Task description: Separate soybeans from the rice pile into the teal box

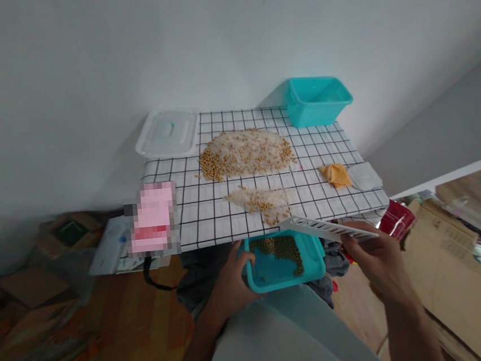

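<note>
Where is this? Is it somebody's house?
Probably a room in a home, maybe a spare or storage corner. A small table with a checked cloth stands against a plain white wall, the wooden floor shows below, and flattened cardboard boxes lie beside it.

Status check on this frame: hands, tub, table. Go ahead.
Left hand grips teal tub, beans inside, below table edge. Right hand holds white slotted scraper over tub. Bean-and-rice piles on table; nothing between.
</note>
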`<act>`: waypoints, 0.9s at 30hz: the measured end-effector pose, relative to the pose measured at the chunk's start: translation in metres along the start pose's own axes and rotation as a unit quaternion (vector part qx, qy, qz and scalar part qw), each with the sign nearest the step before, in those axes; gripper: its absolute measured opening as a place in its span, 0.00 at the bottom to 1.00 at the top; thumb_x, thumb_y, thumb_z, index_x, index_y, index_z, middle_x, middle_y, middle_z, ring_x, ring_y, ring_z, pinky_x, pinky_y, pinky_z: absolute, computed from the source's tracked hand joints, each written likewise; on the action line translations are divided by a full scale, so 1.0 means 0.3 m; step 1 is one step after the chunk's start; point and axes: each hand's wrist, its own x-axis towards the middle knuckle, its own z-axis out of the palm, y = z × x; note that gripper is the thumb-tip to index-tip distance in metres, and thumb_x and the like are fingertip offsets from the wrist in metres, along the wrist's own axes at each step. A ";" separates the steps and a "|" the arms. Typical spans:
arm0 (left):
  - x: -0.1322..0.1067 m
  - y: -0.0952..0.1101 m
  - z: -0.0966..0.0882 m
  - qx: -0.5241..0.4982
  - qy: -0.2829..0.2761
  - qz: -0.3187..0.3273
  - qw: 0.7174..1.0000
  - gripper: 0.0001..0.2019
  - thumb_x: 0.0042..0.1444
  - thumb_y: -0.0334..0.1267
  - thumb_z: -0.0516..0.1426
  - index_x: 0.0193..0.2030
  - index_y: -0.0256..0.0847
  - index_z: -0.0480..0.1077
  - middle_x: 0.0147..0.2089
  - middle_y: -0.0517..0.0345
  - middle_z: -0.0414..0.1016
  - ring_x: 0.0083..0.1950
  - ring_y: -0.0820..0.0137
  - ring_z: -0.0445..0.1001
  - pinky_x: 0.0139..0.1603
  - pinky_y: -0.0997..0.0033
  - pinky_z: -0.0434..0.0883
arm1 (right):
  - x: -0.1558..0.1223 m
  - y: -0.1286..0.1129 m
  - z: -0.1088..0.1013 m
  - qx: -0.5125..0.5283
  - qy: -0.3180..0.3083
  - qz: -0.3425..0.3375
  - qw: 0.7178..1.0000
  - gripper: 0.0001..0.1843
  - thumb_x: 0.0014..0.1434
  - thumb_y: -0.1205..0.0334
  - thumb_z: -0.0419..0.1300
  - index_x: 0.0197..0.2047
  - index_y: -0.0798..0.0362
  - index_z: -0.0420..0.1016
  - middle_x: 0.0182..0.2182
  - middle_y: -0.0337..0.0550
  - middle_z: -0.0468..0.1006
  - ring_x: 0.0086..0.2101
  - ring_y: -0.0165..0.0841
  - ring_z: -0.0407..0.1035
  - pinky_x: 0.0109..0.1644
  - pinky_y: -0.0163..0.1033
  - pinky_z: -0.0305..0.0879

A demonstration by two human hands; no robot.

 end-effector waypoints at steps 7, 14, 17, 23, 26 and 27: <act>-0.004 0.005 -0.001 -0.008 0.003 -0.003 1.000 0.25 0.40 0.37 0.72 0.43 0.45 0.65 0.68 0.42 0.59 0.72 0.49 0.60 0.64 0.57 0.68 | 0.007 -0.016 -0.003 -0.003 0.026 -0.004 1.000 0.12 0.62 0.55 0.63 0.46 0.48 0.82 0.39 0.45 0.84 0.38 0.42 0.78 0.38 0.41 0.74; -0.011 -0.001 -0.003 -0.008 0.000 -0.009 1.000 0.26 0.40 0.38 0.72 0.44 0.45 0.65 0.68 0.42 0.57 0.73 0.49 0.58 0.64 0.58 0.67 | 0.050 0.022 -0.048 -0.051 0.026 -0.014 0.998 0.10 0.61 0.58 0.64 0.46 0.46 0.82 0.39 0.40 0.83 0.37 0.38 0.76 0.40 0.39 0.71; -0.014 -0.002 -0.003 -0.005 -0.001 -0.018 1.000 0.26 0.40 0.38 0.72 0.44 0.45 0.65 0.69 0.41 0.57 0.74 0.49 0.57 0.64 0.57 0.67 | 0.066 0.021 -0.049 -0.059 0.027 -0.026 0.998 0.10 0.62 0.58 0.64 0.46 0.47 0.82 0.40 0.41 0.83 0.38 0.38 0.76 0.40 0.39 0.71; -0.015 -0.002 -0.006 -0.007 0.002 -0.013 1.000 0.26 0.40 0.38 0.72 0.44 0.45 0.65 0.69 0.42 0.57 0.73 0.51 0.59 0.64 0.60 0.67 | 0.066 0.014 -0.051 -0.055 0.023 -0.013 0.998 0.10 0.62 0.57 0.64 0.46 0.47 0.81 0.37 0.40 0.83 0.37 0.38 0.77 0.41 0.40 0.71; -0.013 -0.002 -0.006 -0.007 0.001 -0.010 1.000 0.26 0.40 0.38 0.72 0.44 0.45 0.65 0.69 0.42 0.57 0.73 0.51 0.59 0.63 0.61 0.67 | 0.069 0.016 -0.051 -0.061 0.049 -0.017 0.997 0.10 0.61 0.57 0.64 0.46 0.47 0.82 0.37 0.40 0.83 0.36 0.38 0.77 0.41 0.40 0.71; -0.013 -0.002 -0.006 -0.006 0.000 -0.009 1.000 0.26 0.40 0.38 0.72 0.44 0.45 0.65 0.69 0.42 0.57 0.73 0.51 0.59 0.63 0.61 0.67 | 0.071 0.017 -0.049 -0.062 0.055 -0.018 0.996 0.10 0.61 0.58 0.64 0.46 0.47 0.82 0.37 0.40 0.84 0.36 0.38 0.77 0.41 0.40 0.71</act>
